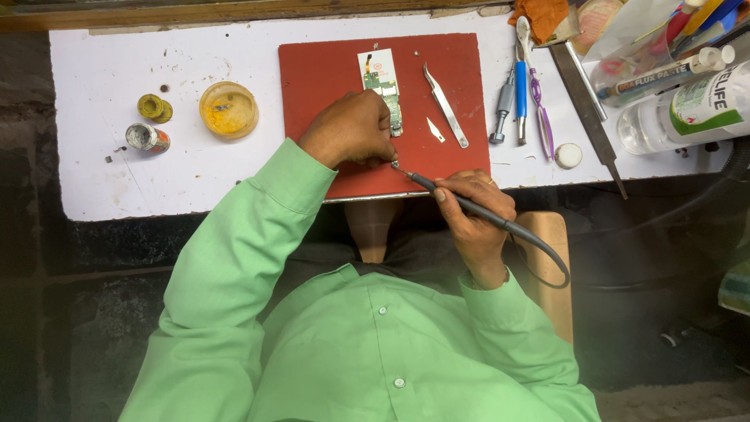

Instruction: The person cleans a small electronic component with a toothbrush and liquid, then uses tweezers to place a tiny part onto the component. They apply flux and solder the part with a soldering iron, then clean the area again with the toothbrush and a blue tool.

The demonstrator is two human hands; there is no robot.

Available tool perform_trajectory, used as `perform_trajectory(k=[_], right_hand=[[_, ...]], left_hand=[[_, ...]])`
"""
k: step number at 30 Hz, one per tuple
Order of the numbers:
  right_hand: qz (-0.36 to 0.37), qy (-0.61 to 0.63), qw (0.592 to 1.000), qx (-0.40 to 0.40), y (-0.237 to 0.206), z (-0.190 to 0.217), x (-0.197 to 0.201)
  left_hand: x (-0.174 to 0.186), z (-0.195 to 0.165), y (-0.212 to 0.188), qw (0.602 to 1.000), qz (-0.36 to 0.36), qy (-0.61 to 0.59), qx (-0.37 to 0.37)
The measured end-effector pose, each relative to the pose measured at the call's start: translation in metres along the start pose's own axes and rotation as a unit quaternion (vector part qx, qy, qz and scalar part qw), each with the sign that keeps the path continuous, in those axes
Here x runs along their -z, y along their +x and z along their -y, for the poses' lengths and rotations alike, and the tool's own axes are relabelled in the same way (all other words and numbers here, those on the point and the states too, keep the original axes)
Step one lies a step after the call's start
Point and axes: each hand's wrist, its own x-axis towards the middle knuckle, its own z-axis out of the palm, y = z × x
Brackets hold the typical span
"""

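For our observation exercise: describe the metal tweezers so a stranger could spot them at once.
Find the red mat on the white table. Near its right edge lie the tweezers, slanted. They are long and silvery, unlike the small white shard beside them.

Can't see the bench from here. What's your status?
Left hand pinching something small at the soldering iron tip. Right hand gripping iron. Circuit board, tweezers alongside.
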Motion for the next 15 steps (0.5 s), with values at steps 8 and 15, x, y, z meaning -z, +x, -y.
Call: perform_trajectory(k=[8,15], right_hand=[[-0.002,0.018,1.000,0.003,-0.0025,-0.0029,0.0028],[-0.007,0.011,1.000,0.005,-0.0037,-0.0050,0.0045]], left_hand=[[-0.0005,-0.0006,-0.0006,1.000,-0.002,-0.007,0.008],[-0.0012,0.0015,-0.0002,1.000,-0.004,-0.004,-0.006]])
